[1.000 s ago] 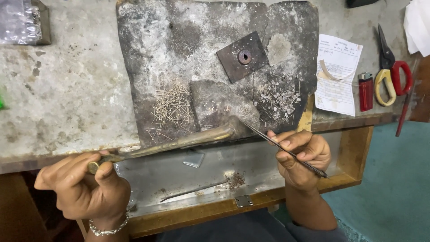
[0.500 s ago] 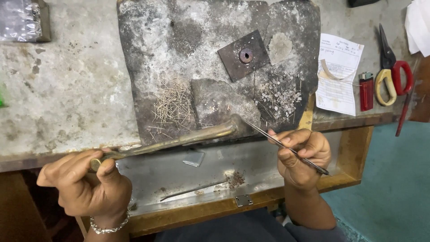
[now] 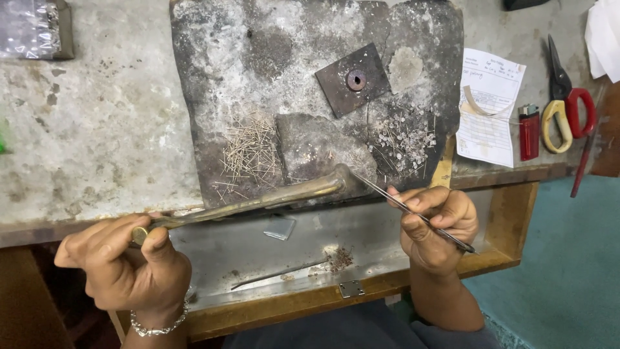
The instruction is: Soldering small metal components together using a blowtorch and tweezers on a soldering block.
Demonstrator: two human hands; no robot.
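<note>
My left hand (image 3: 126, 265) grips the near end of a long brass torch pipe (image 3: 258, 201), whose curved tip reaches the front edge of a grey charred soldering slab (image 3: 258, 58). My right hand (image 3: 436, 223) holds thin steel tweezers (image 3: 413, 212), their points meeting the pipe's tip near a raised grey block (image 3: 316, 145). A heap of short fine wire pieces (image 3: 248, 152) lies left of that block. Several tiny headed pins (image 3: 403, 139) lie to its right. A dark square plate with a round ring (image 3: 354, 79) rests farther back on the slab.
A metal-lined drawer tray (image 3: 310, 239) under the bench holds a thin rod (image 3: 278, 274) and filings. To the right lie a paper slip (image 3: 491, 106), a red lighter (image 3: 529, 131) and scissors (image 3: 568, 106). A clear plastic bag (image 3: 32, 29) sits far left.
The left hand has shifted slightly, bringing the pipe's tip a little right toward the tweezer points. The right hand has stayed almost in place.
</note>
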